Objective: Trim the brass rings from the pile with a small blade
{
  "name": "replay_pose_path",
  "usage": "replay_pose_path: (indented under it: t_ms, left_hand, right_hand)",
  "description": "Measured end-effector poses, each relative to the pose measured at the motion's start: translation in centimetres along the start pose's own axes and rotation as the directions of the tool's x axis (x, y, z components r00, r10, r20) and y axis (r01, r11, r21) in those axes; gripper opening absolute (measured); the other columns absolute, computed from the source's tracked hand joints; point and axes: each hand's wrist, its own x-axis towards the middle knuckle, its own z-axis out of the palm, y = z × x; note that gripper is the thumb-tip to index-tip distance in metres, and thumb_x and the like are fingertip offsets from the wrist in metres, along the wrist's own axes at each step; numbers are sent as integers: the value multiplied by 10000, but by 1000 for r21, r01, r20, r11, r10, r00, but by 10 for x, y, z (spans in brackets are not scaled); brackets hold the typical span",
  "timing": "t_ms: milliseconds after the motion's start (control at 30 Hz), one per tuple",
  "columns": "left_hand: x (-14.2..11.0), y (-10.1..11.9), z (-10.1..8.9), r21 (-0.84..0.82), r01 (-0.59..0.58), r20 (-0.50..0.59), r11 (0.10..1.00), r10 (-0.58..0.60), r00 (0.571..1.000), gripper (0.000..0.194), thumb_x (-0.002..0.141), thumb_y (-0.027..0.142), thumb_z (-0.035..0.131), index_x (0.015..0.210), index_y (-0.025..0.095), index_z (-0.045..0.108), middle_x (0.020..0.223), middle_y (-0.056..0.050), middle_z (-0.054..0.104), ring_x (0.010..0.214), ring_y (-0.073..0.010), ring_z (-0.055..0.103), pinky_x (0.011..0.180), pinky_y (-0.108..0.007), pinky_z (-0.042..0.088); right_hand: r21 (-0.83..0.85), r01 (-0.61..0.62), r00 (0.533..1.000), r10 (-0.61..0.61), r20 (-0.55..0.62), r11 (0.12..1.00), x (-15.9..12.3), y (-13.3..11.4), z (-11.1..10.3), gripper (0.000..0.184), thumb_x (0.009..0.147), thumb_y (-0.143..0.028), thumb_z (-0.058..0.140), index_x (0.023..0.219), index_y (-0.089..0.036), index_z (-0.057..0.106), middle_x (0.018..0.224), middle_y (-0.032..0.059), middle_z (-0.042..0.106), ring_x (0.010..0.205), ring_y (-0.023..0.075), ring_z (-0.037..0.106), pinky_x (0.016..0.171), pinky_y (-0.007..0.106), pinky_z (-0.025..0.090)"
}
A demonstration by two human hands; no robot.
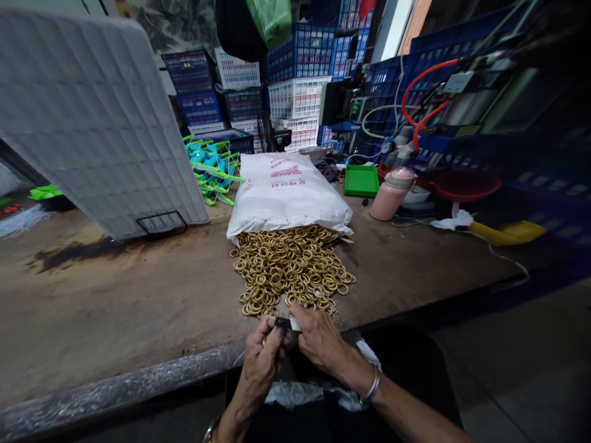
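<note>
At the table's front edge, my left hand [264, 354] is closed, with a bit of a gold-coloured ring [265, 340] showing between its fingers. My right hand [321, 341] grips a small tool by its white part [294, 323]. The tool's dark flat blade-like end [282, 323] reaches across to my left thumb and fingers. Just beyond both hands spreads a pile of gold-coloured rings [286, 264]. They spill from the mouth of a white sack [286, 191] with red print, which lies flat on the table.
A tall whitish padded panel [96, 117] stands on the left of the wooden table [138, 307]. Green and teal plastic pieces [212, 166] lie behind it. To the right are a green tray [361, 181], a pink bottle [392, 194] and a yellow scoop-like piece [510, 232]. Stacked crates [300, 98] stand behind.
</note>
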Motion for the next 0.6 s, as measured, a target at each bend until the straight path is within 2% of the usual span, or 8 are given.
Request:
replay_pose_path:
  t_ms: [133, 267, 333, 400, 467, 533, 600]
  left_hand:
    - [-10, 8, 0, -33, 9, 64, 999, -7, 998, 313, 731, 454, 572, 661, 157, 501, 546, 39, 469, 407, -35, 363, 376, -142, 282]
    - [-7, 9, 1, -213, 162, 48, 964, -155, 987, 338, 672, 489, 617, 684, 171, 502, 552, 41, 498, 378, -34, 345, 330, -139, 231]
    - [-2, 7, 1, -249, 206, 50, 946, -200, 979, 379, 648, 528, 617, 711, 163, 538, 502, 48, 475, 362, -35, 313, 317, -139, 201]
    - [3, 3, 0, -248, 222, 66, 943, -213, 975, 421, 645, 549, 607, 739, 140, 579, 448, 56, 436, 355, -34, 288, 321, -143, 199]
    - [6, -2, -2, -242, 232, 89, 942, -216, 972, 425, 657, 539, 602, 751, 124, 598, 443, 51, 441, 359, -31, 290, 333, -145, 208]
    - [6, -8, -3, -225, 248, 131, 942, -223, 966, 399, 674, 520, 596, 732, 125, 593, 436, 49, 448, 349, -28, 289, 331, -145, 196]
    - [3, -17, -2, -184, 293, 207, 938, -254, 945, 373, 695, 512, 575, 707, 140, 572, 396, 62, 429, 309, -23, 257, 314, -150, 167]
  right_hand:
    - [-40, -57, 998, 56, -38, 998, -3, 10, -1, 278, 657, -83, 394, 902, -166, 498, 742, 46, 598, 659, 161, 512, 581, 250, 253]
    - [13, -154, 976, 154, -153, 988, -3, 31, -9, 278, 636, -42, 386, 845, -185, 501, 709, 22, 589, 638, 144, 512, 567, 234, 261]
    - [51, -241, 936, 246, -252, 969, -2, 52, -14, 256, 673, -48, 379, 843, -192, 505, 722, 21, 593, 659, 141, 522, 573, 223, 271]
    - [78, -358, 882, 364, -299, 931, -1, 77, -20, 174, 753, -105, 379, 827, -194, 508, 695, 20, 589, 637, 139, 521, 560, 219, 271]
    - [86, -455, 826, 456, -331, 886, 0, 101, -24, 113, 773, -146, 413, 817, -186, 509, 702, 30, 591, 643, 142, 524, 556, 218, 268]
    - [105, -507, 789, 510, -343, 855, 3, 117, -28, 97, 800, -180, 417, 822, -184, 512, 709, 35, 594, 652, 142, 529, 552, 216, 264]
    - [126, -522, 771, 530, -353, 844, 7, 124, -30, 108, 819, -213, 417, 850, -187, 517, 728, 38, 602, 660, 139, 533, 546, 215, 258]
